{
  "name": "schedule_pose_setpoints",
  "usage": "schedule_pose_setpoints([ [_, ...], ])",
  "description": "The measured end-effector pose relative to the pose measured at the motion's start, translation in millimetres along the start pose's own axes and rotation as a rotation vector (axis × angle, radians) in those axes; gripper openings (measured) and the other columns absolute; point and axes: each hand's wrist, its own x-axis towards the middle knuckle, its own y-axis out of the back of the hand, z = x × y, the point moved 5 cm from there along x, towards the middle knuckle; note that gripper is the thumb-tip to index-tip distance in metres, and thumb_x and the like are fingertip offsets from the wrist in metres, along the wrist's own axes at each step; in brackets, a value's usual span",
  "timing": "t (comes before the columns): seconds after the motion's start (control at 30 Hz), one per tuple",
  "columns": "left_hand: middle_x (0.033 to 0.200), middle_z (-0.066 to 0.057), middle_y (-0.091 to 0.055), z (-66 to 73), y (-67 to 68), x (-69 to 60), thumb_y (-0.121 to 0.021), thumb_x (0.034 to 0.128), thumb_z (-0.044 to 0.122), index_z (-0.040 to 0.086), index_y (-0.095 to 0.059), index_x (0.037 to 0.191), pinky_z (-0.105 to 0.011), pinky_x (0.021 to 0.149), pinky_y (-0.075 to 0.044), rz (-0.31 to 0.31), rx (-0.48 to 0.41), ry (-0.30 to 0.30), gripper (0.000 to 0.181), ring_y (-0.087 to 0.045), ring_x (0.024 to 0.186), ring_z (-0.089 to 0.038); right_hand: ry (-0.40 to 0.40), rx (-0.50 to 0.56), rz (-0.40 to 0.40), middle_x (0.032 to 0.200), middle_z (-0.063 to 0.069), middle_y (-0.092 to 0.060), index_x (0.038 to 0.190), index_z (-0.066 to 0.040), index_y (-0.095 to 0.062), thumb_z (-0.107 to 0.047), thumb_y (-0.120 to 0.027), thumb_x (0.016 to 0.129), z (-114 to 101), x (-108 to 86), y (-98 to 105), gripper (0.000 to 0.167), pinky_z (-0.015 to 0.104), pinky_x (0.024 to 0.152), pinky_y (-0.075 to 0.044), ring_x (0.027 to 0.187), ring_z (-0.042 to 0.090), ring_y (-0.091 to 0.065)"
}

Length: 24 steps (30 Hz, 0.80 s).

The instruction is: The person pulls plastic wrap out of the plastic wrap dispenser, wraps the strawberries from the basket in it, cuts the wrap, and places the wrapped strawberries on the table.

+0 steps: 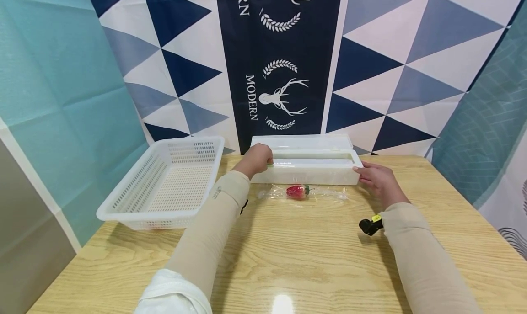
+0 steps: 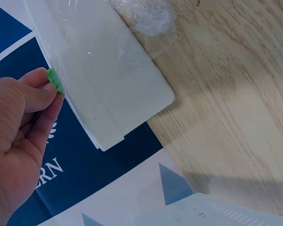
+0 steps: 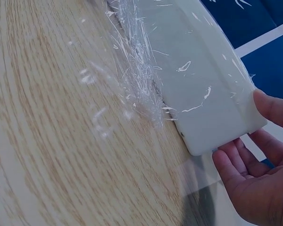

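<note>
A long white plastic-wrap dispenser (image 1: 306, 176) stands on the table with its lid (image 1: 302, 142) raised at the back. My left hand (image 1: 256, 161) is at its left end and, in the left wrist view, pinches a small green slider (image 2: 54, 81) at the dispenser's edge between thumb and finger. My right hand (image 1: 382, 182) grips the right end, thumb on top and fingers beneath in the right wrist view. In front of the dispenser lies a red strawberry (image 1: 296, 192) on crumpled clear plastic wrap (image 1: 328, 194). The wrap clings over the dispenser's front in both wrist views.
A white perforated basket (image 1: 123, 215) sits on the left of the wooden table (image 1: 304, 254). A patterned cloth (image 1: 284, 44) hangs right behind the dispenser. A black device with a yellow tag (image 1: 372, 225) is at my right wrist.
</note>
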Motion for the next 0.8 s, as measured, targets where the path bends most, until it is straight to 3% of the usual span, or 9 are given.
schedule_pose_setpoints([
  [0.37, 0.096, -0.001, -0.072, -17.0, 3.4, -11.0, -0.064, 0.0836, -0.007, 0.009, -0.077, 0.087, -0.031, 0.089, -0.051, 0.003, 0.044, 0.035, 0.021, -0.061, 0.088, -0.016, -0.015, 0.009, -0.001, 0.119, 0.001, -0.049, 0.153, -0.008, -0.028, -0.019, -0.068, 0.092, -0.4, 1.7, -0.9, 0.074, 0.026, 0.1, -0.044, 0.095, 0.008, -0.054],
  [0.8, 0.082, -0.002, -0.063, -32.7, 3.4, -18.7, -0.064, 0.0865, -0.006, 0.011, -0.06, 0.067, -0.03, 0.08, -0.048, -0.024, 0.025, 0.091, 0.027, -0.043, 0.074, -0.015, -0.03, 0.026, -0.014, 0.109, -0.004, -0.05, 0.153, -0.009, -0.028, -0.019, -0.069, 0.091, 1.2, 4.5, -1.2, 0.075, 0.025, 0.098, -0.045, 0.092, 0.007, -0.054],
])
